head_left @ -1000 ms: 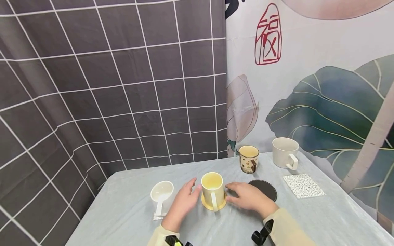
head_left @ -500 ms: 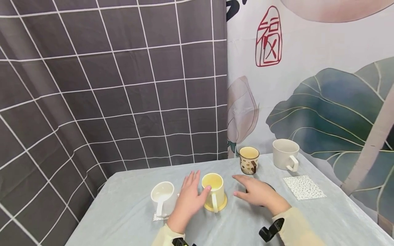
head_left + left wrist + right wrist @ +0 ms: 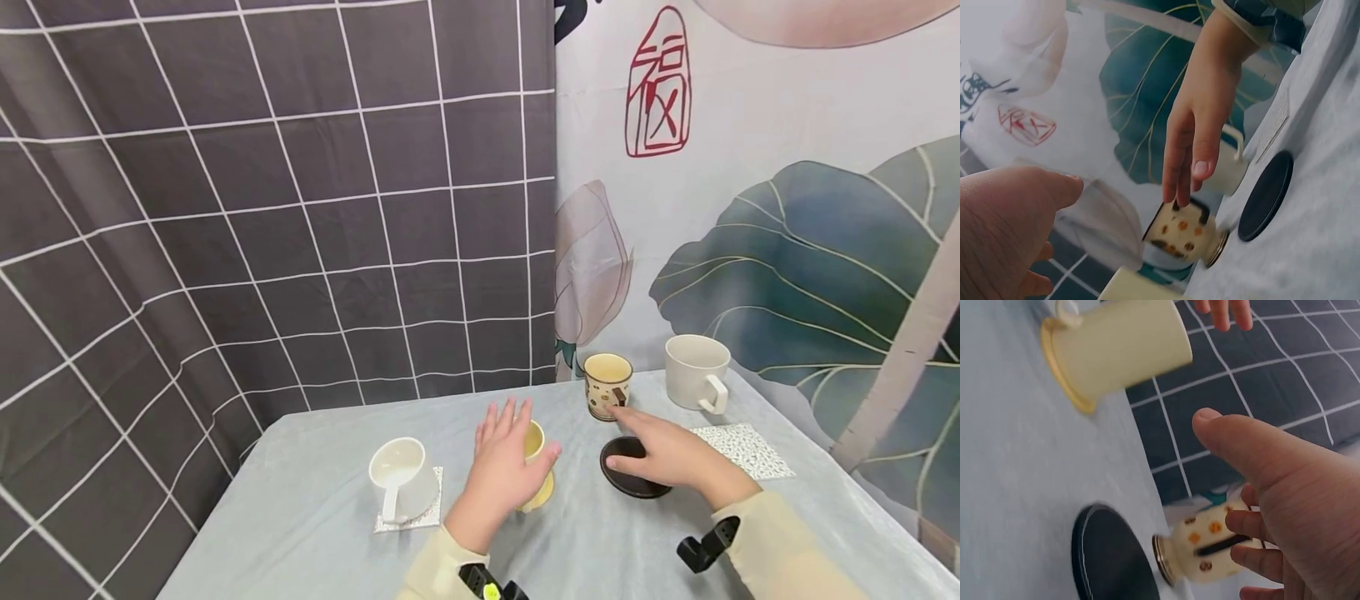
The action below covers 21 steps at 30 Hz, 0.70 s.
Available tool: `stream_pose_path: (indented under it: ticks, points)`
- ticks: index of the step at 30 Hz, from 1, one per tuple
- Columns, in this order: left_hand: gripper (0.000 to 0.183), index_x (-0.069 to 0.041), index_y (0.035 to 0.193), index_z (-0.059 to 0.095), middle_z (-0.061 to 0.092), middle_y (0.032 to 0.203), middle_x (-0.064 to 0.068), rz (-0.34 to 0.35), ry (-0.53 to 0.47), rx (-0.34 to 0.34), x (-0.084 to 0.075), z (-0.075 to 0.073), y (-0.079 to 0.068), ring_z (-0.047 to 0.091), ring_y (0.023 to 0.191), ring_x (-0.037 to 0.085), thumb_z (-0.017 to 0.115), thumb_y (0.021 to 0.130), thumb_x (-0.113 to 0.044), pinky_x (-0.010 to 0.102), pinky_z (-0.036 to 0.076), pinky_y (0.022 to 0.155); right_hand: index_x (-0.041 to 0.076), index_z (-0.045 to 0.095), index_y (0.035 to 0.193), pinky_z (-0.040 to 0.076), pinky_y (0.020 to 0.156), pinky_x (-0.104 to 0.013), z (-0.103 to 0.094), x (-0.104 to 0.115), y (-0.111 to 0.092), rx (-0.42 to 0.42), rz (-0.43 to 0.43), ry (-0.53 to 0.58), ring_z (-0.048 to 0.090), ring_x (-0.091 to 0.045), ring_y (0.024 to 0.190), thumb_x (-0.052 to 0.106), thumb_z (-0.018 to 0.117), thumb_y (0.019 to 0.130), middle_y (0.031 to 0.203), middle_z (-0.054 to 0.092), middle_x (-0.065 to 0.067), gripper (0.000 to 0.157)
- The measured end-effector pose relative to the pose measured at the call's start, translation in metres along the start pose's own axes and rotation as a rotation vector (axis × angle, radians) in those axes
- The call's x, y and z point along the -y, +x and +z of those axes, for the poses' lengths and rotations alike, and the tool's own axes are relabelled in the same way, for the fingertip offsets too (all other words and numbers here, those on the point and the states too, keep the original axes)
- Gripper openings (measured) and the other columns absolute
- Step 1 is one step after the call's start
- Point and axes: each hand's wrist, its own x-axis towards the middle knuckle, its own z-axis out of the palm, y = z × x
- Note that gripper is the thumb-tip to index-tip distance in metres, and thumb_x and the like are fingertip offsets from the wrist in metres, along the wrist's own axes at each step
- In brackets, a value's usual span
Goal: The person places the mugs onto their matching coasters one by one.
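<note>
My right hand (image 3: 667, 454) hovers over the round black coaster (image 3: 633, 483), fingers extended toward a small brown-spotted cream mug (image 3: 603, 387) with a dark handle. In the right wrist view the fingers overlap that spotted mug (image 3: 1207, 550) from above. My left hand (image 3: 501, 471), fingers spread, is above a pale yellow mug (image 3: 535, 439) and hides much of it in the head view. The yellow mug (image 3: 1119, 350) stands upright on a yellow round coaster (image 3: 1065, 381). Neither hand holds anything.
On the left a white mug (image 3: 405, 483) stands on a white patterned square coaster (image 3: 429, 518). At the back right is a large off-white mug (image 3: 693, 375), with a speckled square coaster (image 3: 750, 452) in front of it. Hanging cloths (image 3: 375, 208) border the grey-covered table (image 3: 300, 500).
Both hands have moved right. The left went from beside the yellow mug to above it; the right left the yellow mug's side and reached toward the spotted mug. The mugs stayed put.
</note>
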Motion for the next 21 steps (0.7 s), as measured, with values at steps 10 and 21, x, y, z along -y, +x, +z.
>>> stream_pose_path:
  ticks: [10,21]
  points:
    - [0.072,-0.010,0.154,0.044,0.040,0.159,0.012,0.077,0.187,0.016,-0.036,0.034,0.003,0.023,0.152,0.033,0.056,0.097,-0.053,0.054,0.018,0.123,-0.008,0.051,0.142,0.046,0.102,-0.060,0.004,-0.028,-0.018,-0.017,0.007,-0.007,0.054,-0.045,0.128,0.046,0.074,0.089,0.140,0.056,-0.027,0.079]
    - [0.069,-0.015,0.151,0.048,0.045,0.156,0.002,0.114,0.276,0.132,-0.054,0.076,0.002,0.033,0.149,0.021,0.055,0.097,-0.057,0.040,0.029,0.121,-0.005,0.060,0.134,0.045,0.099,-0.064,0.014,-0.057,-0.044,-0.051,-0.044,-0.040,0.055,-0.050,0.124,0.035,0.074,0.090,0.132,0.061,-0.026,0.062]
